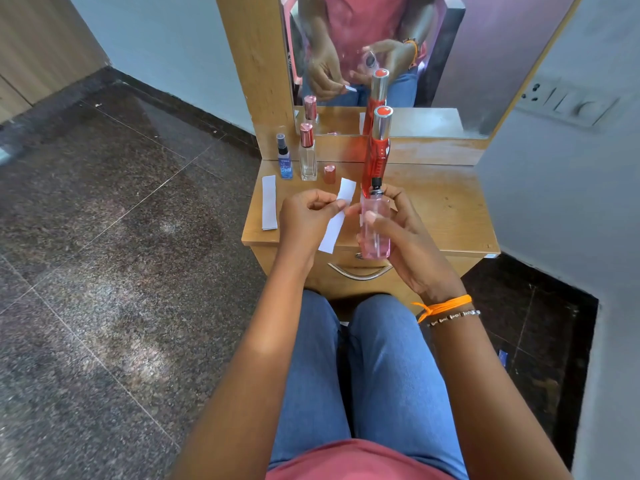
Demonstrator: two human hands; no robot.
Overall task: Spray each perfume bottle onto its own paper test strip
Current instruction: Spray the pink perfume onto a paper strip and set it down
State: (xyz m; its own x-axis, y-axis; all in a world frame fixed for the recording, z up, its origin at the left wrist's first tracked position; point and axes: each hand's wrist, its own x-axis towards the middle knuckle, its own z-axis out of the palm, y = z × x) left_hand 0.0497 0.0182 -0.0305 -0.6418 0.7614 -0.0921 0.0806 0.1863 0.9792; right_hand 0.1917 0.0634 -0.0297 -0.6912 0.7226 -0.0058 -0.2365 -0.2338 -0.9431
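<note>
Holding a pink perfume bottle (pixel 375 233) uncapped in the right hand (pixel 405 237), the person pinches a paper strip (pixel 337 216) in the left hand (pixel 306 216) just beside its nozzle. Blue (pixel 284 157), clear (pixel 307 154) and red (pixel 377 147) bottles stand capped on the far tabletop (pixel 443 202), apparently unsprayed.

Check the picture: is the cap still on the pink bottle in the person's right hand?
No: the pink bottle in the right hand shows a bare black nozzle.

Four perfume bottles (pixel 375 226), two paper strips (pixel 269 201), one cap (pixel 329 173)
</note>
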